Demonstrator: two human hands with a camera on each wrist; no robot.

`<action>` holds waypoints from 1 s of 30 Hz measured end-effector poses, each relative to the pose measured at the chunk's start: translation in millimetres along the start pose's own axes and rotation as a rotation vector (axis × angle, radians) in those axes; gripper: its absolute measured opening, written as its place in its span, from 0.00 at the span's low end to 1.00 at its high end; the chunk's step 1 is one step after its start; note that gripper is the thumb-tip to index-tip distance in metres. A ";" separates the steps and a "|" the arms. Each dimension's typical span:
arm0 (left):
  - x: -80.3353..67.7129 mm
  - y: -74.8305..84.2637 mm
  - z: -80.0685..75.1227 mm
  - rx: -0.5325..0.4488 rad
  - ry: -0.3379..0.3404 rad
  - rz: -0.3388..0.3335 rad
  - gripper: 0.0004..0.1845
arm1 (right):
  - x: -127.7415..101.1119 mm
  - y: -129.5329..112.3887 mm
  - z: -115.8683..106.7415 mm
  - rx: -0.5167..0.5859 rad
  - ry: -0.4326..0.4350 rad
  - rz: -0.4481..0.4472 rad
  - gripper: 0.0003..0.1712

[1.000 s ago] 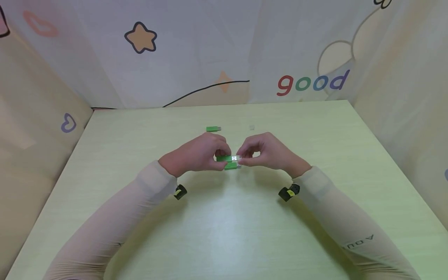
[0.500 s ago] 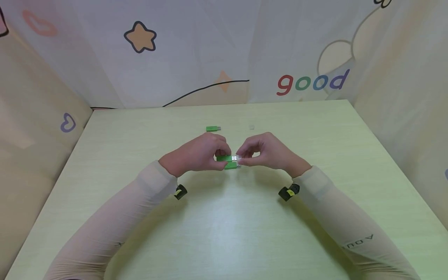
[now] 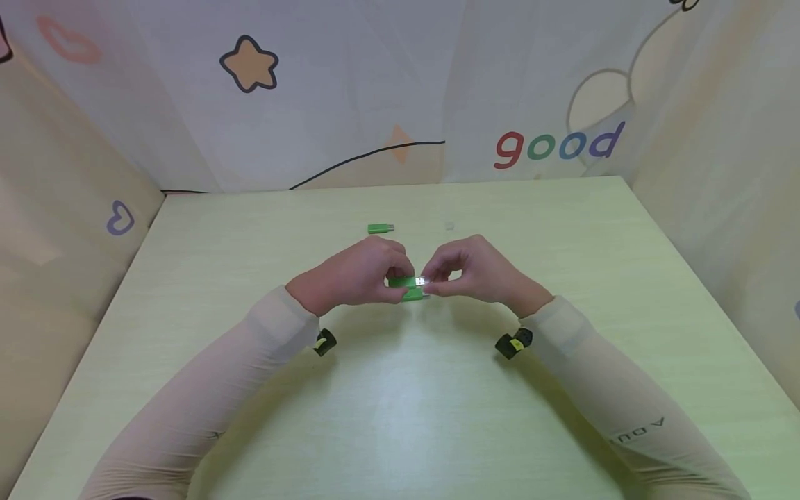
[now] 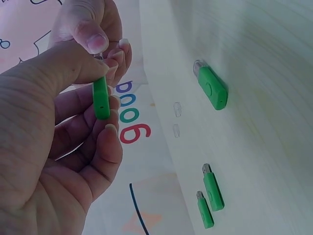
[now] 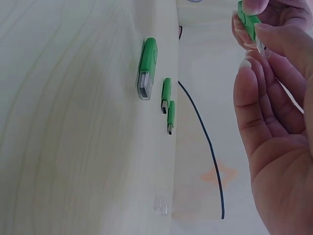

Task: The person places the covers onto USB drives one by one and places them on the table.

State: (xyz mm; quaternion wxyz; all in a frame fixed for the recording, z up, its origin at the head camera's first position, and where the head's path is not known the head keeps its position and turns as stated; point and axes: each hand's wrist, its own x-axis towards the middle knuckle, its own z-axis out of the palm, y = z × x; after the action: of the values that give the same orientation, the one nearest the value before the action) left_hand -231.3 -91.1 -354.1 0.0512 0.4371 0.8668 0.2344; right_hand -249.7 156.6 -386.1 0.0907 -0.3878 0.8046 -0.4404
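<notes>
My left hand (image 3: 395,274) grips a green USB stick (image 3: 405,281) by its body above the middle of the table, also seen in the left wrist view (image 4: 101,100). My right hand (image 3: 437,276) pinches a small clear cap (image 5: 261,49) at the stick's metal plug (image 3: 420,281). The fingertips of both hands nearly meet. Just below the hands a second green stick (image 3: 414,296) lies on the table with a clear cap on its end (image 4: 211,85).
Farther back on the pale green table (image 3: 400,417) lie an uncapped green stick (image 3: 380,228) and a loose clear cap (image 3: 448,226). Printed fabric walls (image 3: 562,83) close in the table at the back and both sides.
The right fingertips have edged a little toward the left hand, so less of the metal plug shows. Everything on the table lies where it was.
</notes>
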 end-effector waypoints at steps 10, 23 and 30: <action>4.2 2.2 -1.4 0.047 -0.015 0.021 0.02 | 2.0 -1.3 3.8 0.001 0.026 -0.053 0.06; 5.3 1.4 2.0 0.111 -0.003 0.012 0.02 | 8.3 3.0 8.9 -0.043 0.055 -0.097 0.06; 5.8 1.6 3.6 0.122 -0.002 0.003 0.02 | 10.0 6.1 12.0 -0.048 0.062 -0.098 0.06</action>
State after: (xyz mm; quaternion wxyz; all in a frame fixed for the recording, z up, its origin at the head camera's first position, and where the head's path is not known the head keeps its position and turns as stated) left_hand -232.6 -84.5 -355.9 0.0250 0.4410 0.8788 0.1809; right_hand -254.0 143.8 -396.1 0.0346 -0.4150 0.7974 -0.4368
